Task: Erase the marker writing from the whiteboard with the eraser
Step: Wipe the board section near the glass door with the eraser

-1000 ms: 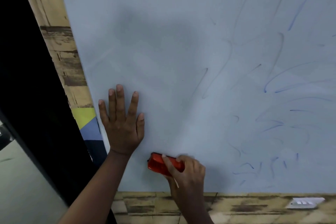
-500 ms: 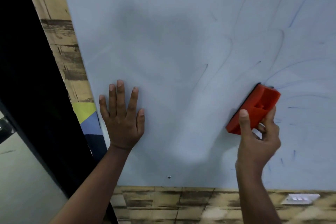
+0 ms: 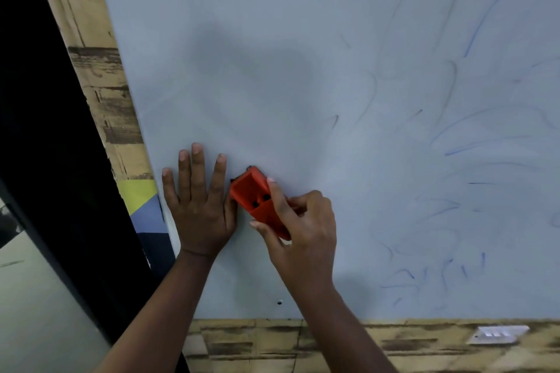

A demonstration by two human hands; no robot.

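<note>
Two hands are up on the whiteboard (image 3: 272, 70), close to its bottom left corner. Nearest to us, the right hand (image 3: 303, 230) grips the orange eraser (image 3: 257, 200). Its thumb curls along one long side and its fingers wrap round the other side, so the eraser is pinched between them. The eraser sits flat on the board, just above the bottom edge, and one of its ends is right beside the left hand (image 3: 200, 209), maybe touching it.

The eraser looks like a hard plastic block, small and light, so I think it is easy to push around. The plastic may be a bit slippery, so holding it by the two long sides, as now, seems best. Its soft wiping side faces the board and cannot be seen. Its long way runs slanted: one end points up toward the board's left edge, the other end points down and right, under the palm.

The left hand lies flat on the board with straight fingers spread a little, holding nothing.

Farther away, toward the right edge and the top, thin blue marker streaks (image 3: 485, 18) are left on the board. So a good part of the wiping looks not yet done.
</note>
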